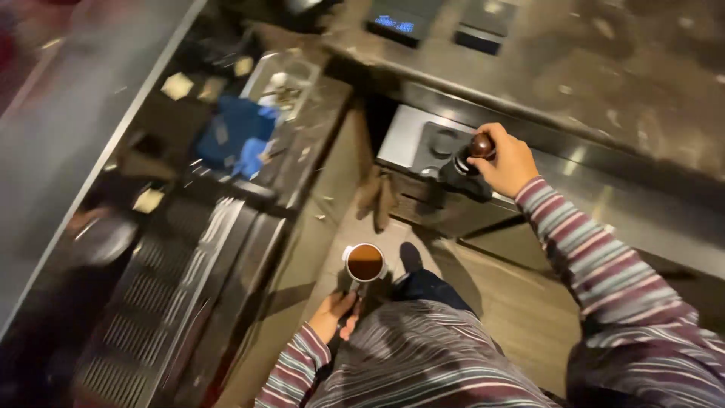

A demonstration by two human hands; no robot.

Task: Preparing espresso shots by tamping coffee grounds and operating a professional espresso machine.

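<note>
My left hand [334, 312] grips the handle of a portafilter [365, 263] held low in front of me, its round basket filled with brown ground coffee. My right hand [507, 161] reaches out to the counter and is closed on the dark brown wooden knob of a tamper [476, 153], which stands on a dark mat on a silver tray [400, 136]. Both arms wear striped sleeves.
An espresso machine with a grated drip tray [151, 317] runs along the left. A blue cloth [234, 136] lies on the counter behind it. A small scale with a lit display [396, 23] sits on the dark stone counter [604, 68]. Wooden floor lies below.
</note>
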